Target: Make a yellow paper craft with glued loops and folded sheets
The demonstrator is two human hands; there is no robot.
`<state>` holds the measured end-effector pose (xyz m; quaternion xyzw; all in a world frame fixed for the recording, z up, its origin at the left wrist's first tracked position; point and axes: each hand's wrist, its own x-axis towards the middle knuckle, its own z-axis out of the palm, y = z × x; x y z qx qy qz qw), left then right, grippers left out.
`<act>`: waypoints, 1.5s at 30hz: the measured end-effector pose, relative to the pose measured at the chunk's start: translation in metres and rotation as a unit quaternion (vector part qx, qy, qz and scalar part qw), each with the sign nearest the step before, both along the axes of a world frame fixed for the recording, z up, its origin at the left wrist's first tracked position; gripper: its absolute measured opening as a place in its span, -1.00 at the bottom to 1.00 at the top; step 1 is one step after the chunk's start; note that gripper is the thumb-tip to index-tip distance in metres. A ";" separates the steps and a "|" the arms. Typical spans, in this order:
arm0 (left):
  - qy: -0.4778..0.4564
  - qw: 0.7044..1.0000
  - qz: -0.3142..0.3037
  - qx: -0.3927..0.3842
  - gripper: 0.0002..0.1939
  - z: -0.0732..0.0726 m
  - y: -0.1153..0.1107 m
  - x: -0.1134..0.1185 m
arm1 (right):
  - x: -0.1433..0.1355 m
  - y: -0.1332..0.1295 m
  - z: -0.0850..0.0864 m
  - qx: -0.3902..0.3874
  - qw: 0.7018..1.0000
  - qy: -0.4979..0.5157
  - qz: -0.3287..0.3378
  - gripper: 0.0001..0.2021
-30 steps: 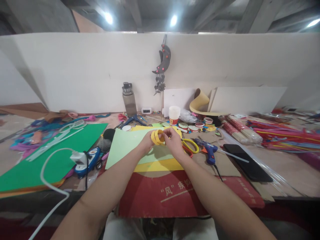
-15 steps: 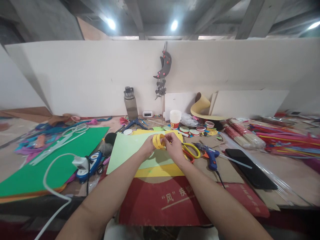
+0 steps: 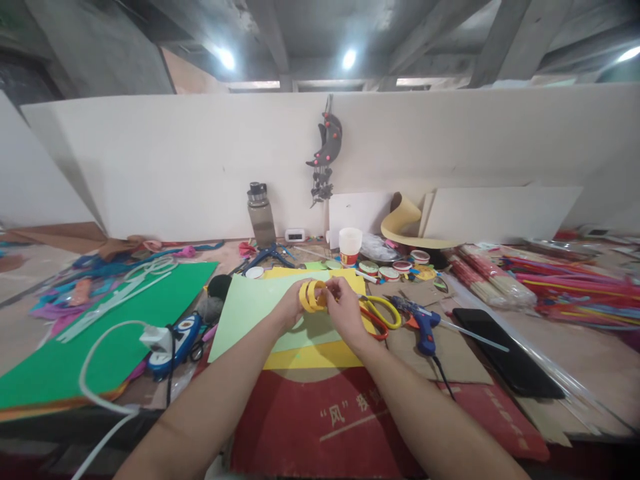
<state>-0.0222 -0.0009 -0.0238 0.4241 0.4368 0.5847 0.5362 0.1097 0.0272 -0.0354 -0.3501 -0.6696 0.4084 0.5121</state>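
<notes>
A yellow looped strip (image 3: 311,296) is held up between my two hands, over the pale green sheet (image 3: 245,303). My left hand (image 3: 291,305) grips its left side, the fingertips partly hidden behind the loops. At the right side, my right hand (image 3: 343,305) pinches the strip's edge with closed fingers. Beneath the green sheet lies yellow paper (image 3: 310,357), on a red board (image 3: 300,423). Yellow-handled scissors (image 3: 387,312) and an orange handle (image 3: 376,327) lie just right of my right hand.
A blue glue gun (image 3: 426,330) and a black phone (image 3: 505,350) lie on the right. Green sheets (image 3: 115,327) and a blue power strip (image 3: 175,347) are at left. Behind stand a bottle (image 3: 261,217) and a paper cup (image 3: 349,248). Colourful pipe cleaners (image 3: 575,290) lie far right.
The camera view has tilted slightly, so the scene sits lower. Both hands still hold the yellow strip, whose loops now sit slightly further left.
</notes>
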 end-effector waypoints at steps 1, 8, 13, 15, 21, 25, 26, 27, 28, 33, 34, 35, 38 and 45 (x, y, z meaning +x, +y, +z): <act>-0.001 1.000 -0.002 0.002 -0.62 -0.001 0.000 -0.001 | -0.001 -0.003 0.001 0.000 1.000 0.002 0.003 -0.86; -0.003 1.000 -0.002 -0.017 -0.67 0.003 -0.006 0.001 | -0.004 -0.017 0.002 -0.040 0.999 0.031 0.001 -0.79; -0.025 0.999 0.011 -0.023 -0.68 0.004 -0.006 0.002 | -0.009 -0.018 -0.006 -0.045 0.998 0.039 -0.007 -0.74; -0.027 0.999 0.011 -0.025 -0.66 0.002 -0.006 -0.001 | -0.011 -0.017 -0.008 -0.039 0.998 0.038 -0.006 -0.74; -0.019 1.000 0.014 0.003 -0.64 0.000 -0.005 -0.003 | -0.006 -0.009 -0.004 0.006 1.000 0.013 0.012 -0.78; -0.028 0.999 0.033 -0.015 -0.71 0.003 -0.003 0.001 | -0.002 -0.002 -0.003 0.024 1.000 -0.006 -0.005 -0.78; -0.037 0.999 0.031 -0.021 -0.74 0.004 -0.003 0.002 | -0.002 -0.001 -0.003 0.025 1.000 -0.007 -0.008 -0.78; -0.045 0.998 0.029 -0.025 -0.75 0.004 -0.003 0.002 | -0.002 -0.001 -0.003 0.026 1.000 -0.008 -0.007 -0.78; -0.050 0.998 0.028 -0.029 -0.75 0.004 -0.003 0.002 | -0.002 -0.001 -0.003 0.027 1.000 -0.009 -0.004 -0.79; -0.039 0.999 0.017 -0.006 -0.73 -0.001 -0.003 -0.001 | -0.002 -0.001 -0.004 0.033 0.999 -0.016 0.002 -0.80; -0.040 0.999 0.014 -0.002 -0.73 -0.002 -0.003 -0.001 | -0.001 -0.001 -0.004 0.033 0.999 -0.016 0.002 -0.80; -0.041 0.999 0.011 -0.001 -0.73 -0.002 -0.002 -0.001 | -0.001 0.000 -0.005 0.033 0.999 -0.016 0.003 -0.80; -0.040 0.999 0.002 -0.014 -0.74 0.000 -0.001 0.000 | 0.000 0.001 -0.004 0.030 0.999 -0.012 0.006 -0.80; -0.019 1.000 0.018 0.007 -0.68 0.007 -0.005 -0.002 | 0.001 0.001 0.000 -0.013 0.998 0.033 0.049 -0.66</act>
